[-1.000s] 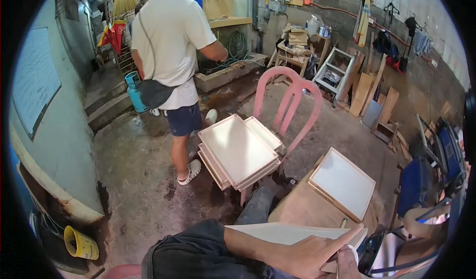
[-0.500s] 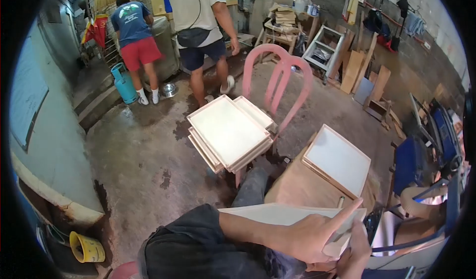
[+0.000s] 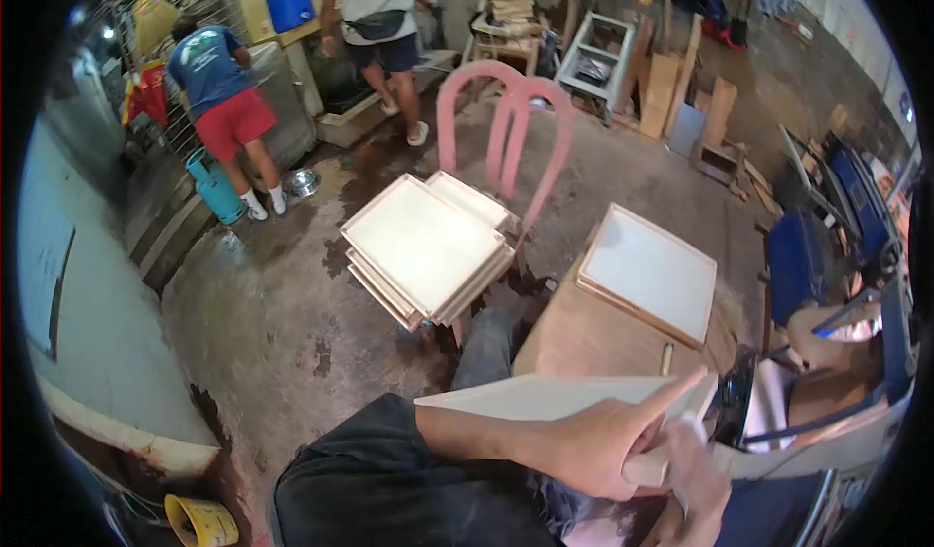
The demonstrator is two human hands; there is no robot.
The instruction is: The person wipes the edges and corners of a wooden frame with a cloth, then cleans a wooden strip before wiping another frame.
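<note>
A pale, shallow framed panel (image 3: 535, 396) lies tilted across my lap, its far face white. My left hand (image 3: 592, 442) reaches over it from the left and grips the frame near its right end, with the index finger stretched along the edge. Close by, my right hand (image 3: 702, 489) is closed at the frame's right edge, somewhat blurred. Something whitish shows at its fingers, too smeared to name. Parts of both hands' fingers are hidden.
Similar framed panels (image 3: 423, 241) are stacked on a pink chair (image 3: 503, 143). Another panel (image 3: 650, 270) rests on a brown box (image 3: 574, 338). Two people stand at the back left near a blue-green gas cylinder (image 3: 216, 189). A yellow bucket (image 3: 199, 523) sits lower left.
The view has shifted, so the chair and stack appear further left and higher. My right hand has moved along the frame's edge. The standing person in white has stepped away towards the back.
</note>
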